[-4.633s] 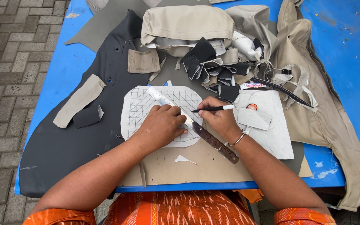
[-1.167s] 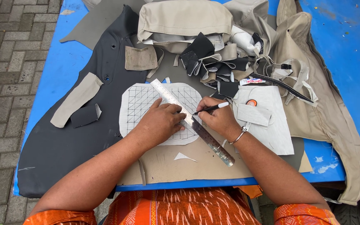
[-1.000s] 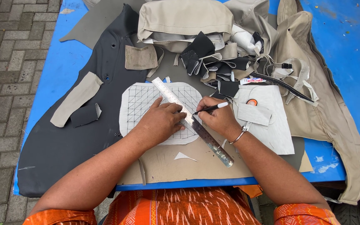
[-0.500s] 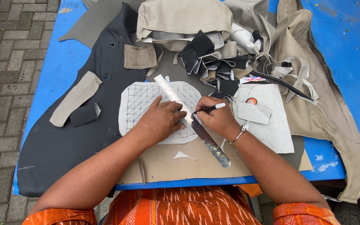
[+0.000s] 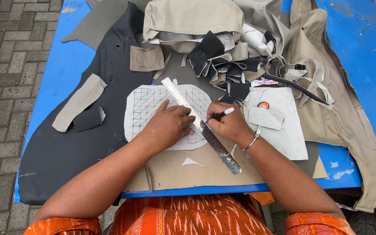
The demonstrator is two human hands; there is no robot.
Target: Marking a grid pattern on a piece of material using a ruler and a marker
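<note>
While I look from the left side of the blue table point(image 5: 44, 74), I see first a big dark grey sheet point(image 5: 66, 148) lying flat, with a beige strip point(image 5: 78, 102) on it, and both look soft and limp, so they would sag if I lift them by one edge. Next comes the white oval piece point(image 5: 146, 106) with a drawn grid; I judge it thin, light and easy to slide, therefore it needs pressure from above and not a pinch. My left hand point(image 5: 168, 126) lies flat on it, fingers point(image 5: 183, 112) a little spread and closed on nothing, the fingertips pushing on the edge of the metal ruler point(image 5: 196, 119). This ruler crosses the white piece diagonally, from upper left to lower right, and its lower end lies beyond the white piece, on the beige panel point(image 5: 196, 169) near the table edge. I think it is stiff, smooth and rather slippery, so the best hold is to press down near its middle, as the hand does. Just right of the ruler, my right hand point(image 5: 229, 126) has its fingers closed around a pen point(image 5: 219, 115) with a white cap, and the tip appears to touch the ruler's right edge. Further right lie a white sheet point(image 5: 290, 130) and a heap of beige fabric point(image 5: 340, 117), well apart from both hands.
</note>
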